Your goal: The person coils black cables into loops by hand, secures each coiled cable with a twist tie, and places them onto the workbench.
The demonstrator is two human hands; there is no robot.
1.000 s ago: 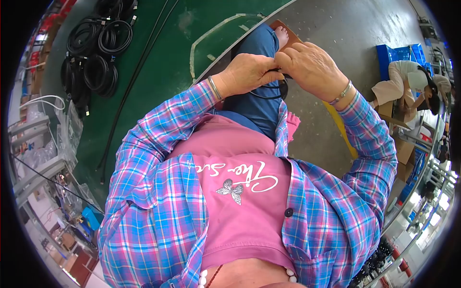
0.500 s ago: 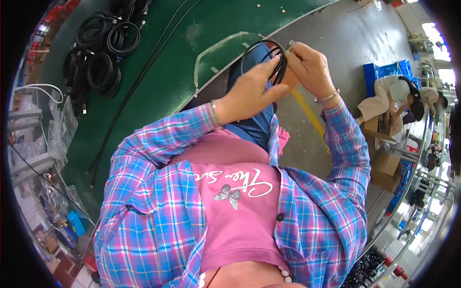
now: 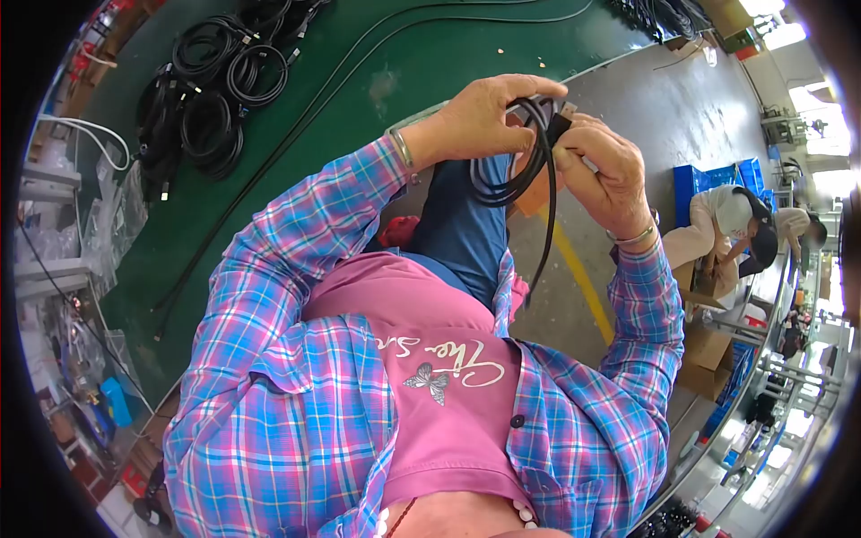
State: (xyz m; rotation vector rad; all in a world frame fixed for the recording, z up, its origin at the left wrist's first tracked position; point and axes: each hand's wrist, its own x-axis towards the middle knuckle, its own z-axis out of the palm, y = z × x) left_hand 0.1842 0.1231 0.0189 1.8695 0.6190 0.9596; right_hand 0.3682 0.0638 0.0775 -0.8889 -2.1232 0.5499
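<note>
A small coil of black cable (image 3: 508, 190) hangs between my hands, above my knee and near the edge of the green table. The top of the coil is gripped by my left hand (image 3: 480, 115), thumb and fingers closed around the loops. Close beside it, my right hand (image 3: 608, 170) has its fingers bent around the black plug (image 3: 560, 124) with a metal tip at the cable's end. One loose stretch of cable dangles below the coil. Parts of the loops are hidden behind the fingers.
Several coiled black cables (image 3: 208, 127) lie at the far left of the green table (image 3: 395, 85). Two long cables (image 3: 300, 130) stretch across it. Clear plastic bags (image 3: 117, 224) are at the left. On the right, people sit near blue crates (image 3: 689, 184) and a cardboard box (image 3: 707, 360).
My left hand has moved forward and right and closed on the coil. The plug now shows at my right hand, and a cable stretch hangs lower. The whole view has shifted slightly.
</note>
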